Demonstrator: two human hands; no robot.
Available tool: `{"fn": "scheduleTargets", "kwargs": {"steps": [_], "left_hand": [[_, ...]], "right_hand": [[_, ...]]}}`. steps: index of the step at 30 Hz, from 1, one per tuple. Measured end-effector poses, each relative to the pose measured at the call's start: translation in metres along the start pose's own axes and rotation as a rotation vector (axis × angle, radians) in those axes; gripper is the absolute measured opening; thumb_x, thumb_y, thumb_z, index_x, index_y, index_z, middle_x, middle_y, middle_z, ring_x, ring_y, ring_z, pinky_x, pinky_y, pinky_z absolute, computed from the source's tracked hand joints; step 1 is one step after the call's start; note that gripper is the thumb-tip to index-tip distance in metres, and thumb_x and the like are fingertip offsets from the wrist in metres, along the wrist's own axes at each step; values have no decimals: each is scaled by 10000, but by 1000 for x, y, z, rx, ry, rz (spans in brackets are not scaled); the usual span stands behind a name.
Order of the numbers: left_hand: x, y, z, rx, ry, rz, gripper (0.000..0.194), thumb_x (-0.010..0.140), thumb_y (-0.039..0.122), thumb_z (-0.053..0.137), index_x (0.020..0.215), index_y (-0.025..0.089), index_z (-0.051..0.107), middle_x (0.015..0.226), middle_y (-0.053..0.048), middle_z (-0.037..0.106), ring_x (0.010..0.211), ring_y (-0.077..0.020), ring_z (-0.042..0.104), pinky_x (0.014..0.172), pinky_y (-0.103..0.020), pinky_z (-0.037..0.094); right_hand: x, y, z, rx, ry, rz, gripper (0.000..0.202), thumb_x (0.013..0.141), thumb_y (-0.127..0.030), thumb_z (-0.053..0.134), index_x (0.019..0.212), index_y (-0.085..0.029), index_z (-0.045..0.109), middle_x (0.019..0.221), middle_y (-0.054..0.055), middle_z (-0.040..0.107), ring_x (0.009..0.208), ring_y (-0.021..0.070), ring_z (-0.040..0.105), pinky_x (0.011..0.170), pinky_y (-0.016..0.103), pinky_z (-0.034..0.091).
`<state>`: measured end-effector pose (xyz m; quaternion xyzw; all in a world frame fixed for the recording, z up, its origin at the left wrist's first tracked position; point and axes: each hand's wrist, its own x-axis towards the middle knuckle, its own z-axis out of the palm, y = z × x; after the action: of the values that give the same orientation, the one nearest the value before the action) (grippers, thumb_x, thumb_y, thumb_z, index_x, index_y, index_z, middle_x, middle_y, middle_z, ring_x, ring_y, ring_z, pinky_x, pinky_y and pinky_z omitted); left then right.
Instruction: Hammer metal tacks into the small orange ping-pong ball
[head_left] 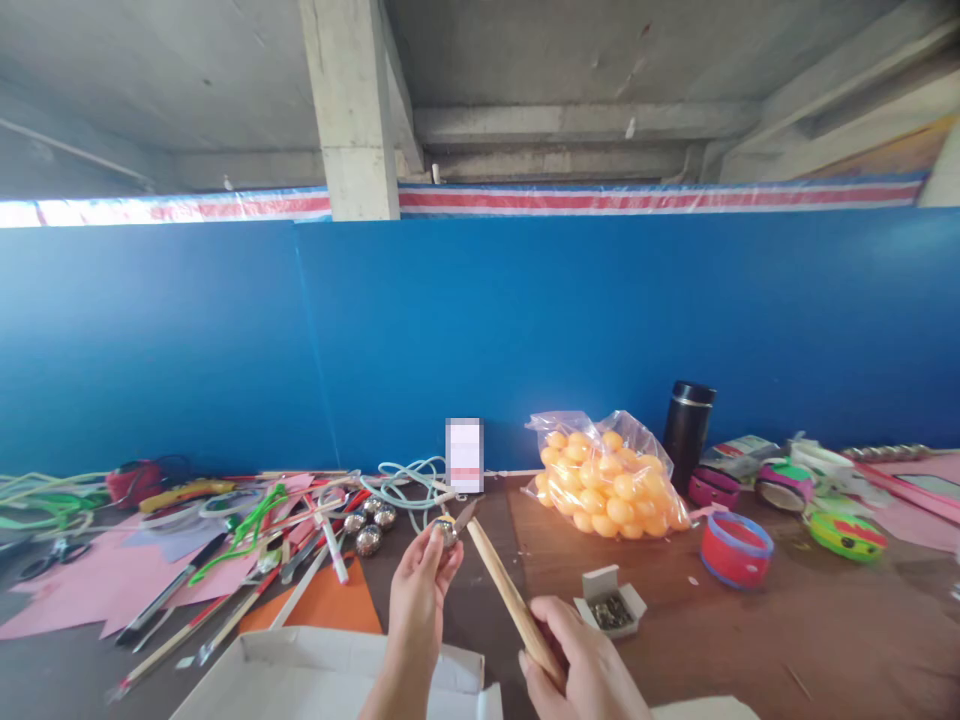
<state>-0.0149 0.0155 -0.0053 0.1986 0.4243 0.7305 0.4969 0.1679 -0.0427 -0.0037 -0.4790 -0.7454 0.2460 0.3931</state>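
My left hand (420, 585) is closed round a shiny metal ball (448, 532), its fingertips pinching the sides. My right hand (581, 660) grips the pale wooden handle of a hammer (504, 585) near its lower end. The small dark hammer head lies against or just beside the ball; I cannot tell whether they touch. To the left of my left hand, several similar metal balls (368, 541) sit on the dark table. Near my right hand stands a small open white box (636, 606) with little metal pieces inside.
A clear bag of orange balls (611, 490) and a black flask (688, 430) stand at the back. On the right are a red-and-blue ring-shaped item (736, 550) and a green one (846, 536). Pink paper (67, 600), tools and cords clutter the left. A white tray (315, 680) lies in front.
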Motion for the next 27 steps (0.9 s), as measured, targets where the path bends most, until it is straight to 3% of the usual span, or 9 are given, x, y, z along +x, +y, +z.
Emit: {"fn": "scheduleTargets", "kwargs": {"steps": [10,17,21,27], "left_hand": [[2,-3,-3,-1,48,-13,155,742,136,624,889,91,608,869,-97,639,738,-143,637,768,-306,530],[0,-1,-1,54,106,-9,182,741,156,627,907,93,586,857,-89,630,701,-138,636,709,-279,541],[-1,0,1,73,109,-12,175,738,151,629,896,89,586,841,-85,628,687,-139,637,692,-275,544],[-4,2,3,65,116,-27,181,729,143,636,896,96,583,809,-85,634,651,-137,638,646,-267,547]], "right_hand": [[4,-2,-2,16,-79,104,191,641,-147,445,824,-186,479,736,17,572,688,143,561,599,191,417],[9,4,-8,211,-230,445,88,701,-205,389,780,-181,421,642,-22,501,426,105,531,383,172,371],[9,5,-12,213,-317,481,157,677,-193,425,824,-169,473,724,8,569,507,120,581,422,171,390],[7,8,-9,-76,-232,407,169,680,-187,488,834,-186,559,794,38,638,740,160,609,587,196,399]]}}
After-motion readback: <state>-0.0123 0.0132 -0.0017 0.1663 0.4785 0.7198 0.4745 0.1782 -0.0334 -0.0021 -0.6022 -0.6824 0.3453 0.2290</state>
